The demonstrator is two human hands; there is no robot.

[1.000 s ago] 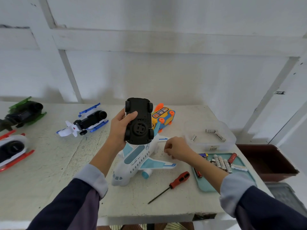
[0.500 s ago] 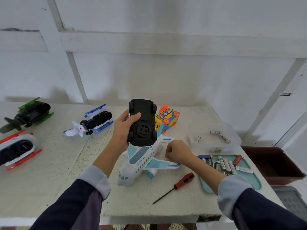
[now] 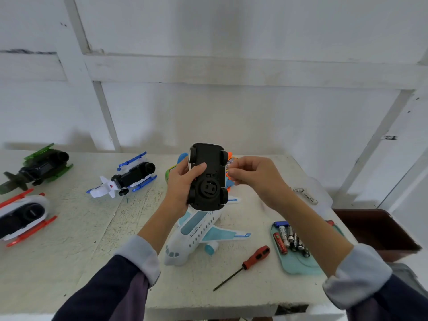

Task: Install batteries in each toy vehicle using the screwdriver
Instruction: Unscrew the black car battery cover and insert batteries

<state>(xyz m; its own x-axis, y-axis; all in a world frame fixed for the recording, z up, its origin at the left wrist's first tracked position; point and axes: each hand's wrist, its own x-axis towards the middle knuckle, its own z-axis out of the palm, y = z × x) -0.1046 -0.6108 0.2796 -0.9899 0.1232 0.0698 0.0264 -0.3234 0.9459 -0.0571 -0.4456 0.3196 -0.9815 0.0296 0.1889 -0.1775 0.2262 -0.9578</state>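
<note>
Above the table [image 3: 76, 230], the left hand [image 3: 183, 181] grips an upturned black toy car [image 3: 207, 177]; right hand [image 3: 252, 174] fingers curled beside it.

A black toy car [image 3: 207, 179] is held up over the table with its underside and four wheels facing out. Below it a white and light-blue toy plane [image 3: 196, 230] lies on the tabletop, a red-handled screwdriver [image 3: 243, 266] lies just beside it, and loose batteries [image 3: 290, 239] sit on a teal tray [image 3: 298, 262].

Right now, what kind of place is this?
Probably a plain workroom or hobby bench: a rough white table against a painted board wall, covered with toy vehicles like the airplane, a screwdriver, and a tray of batteries.
</note>
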